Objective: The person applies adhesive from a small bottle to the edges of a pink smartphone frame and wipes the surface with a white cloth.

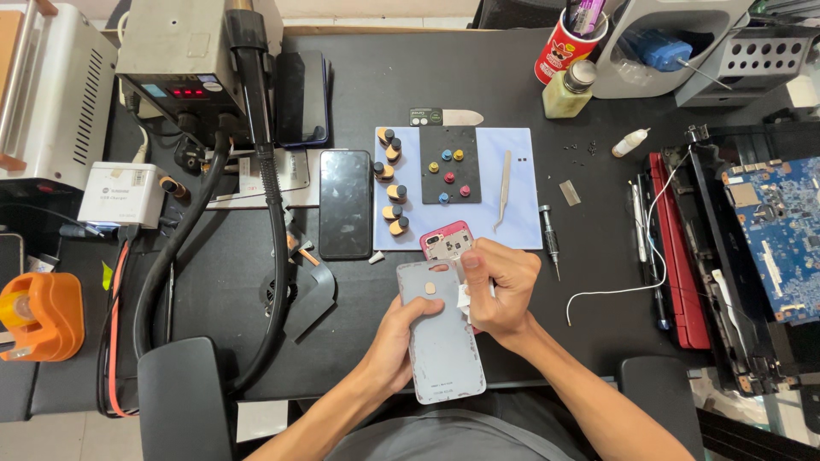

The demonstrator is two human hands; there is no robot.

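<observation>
Here, in the head view, the left hand [395, 340] is gripping a grey phone back cover [440, 329] from its left edge, fingers curled under it and thumb on top, holding it tilted just above the near edge of the black table [530, 77]. The right hand [500, 288] is closing its fingers around a small white piece [464, 298], pressing it at the cover's right edge. Just beyond the cover, a pink opened phone [444, 240] is lying on a pale blue mat [521, 183], beside tweezers [504, 179]. A black phone [345, 203] is resting left of the mat, a screwdriver [549, 241] right of it.
</observation>
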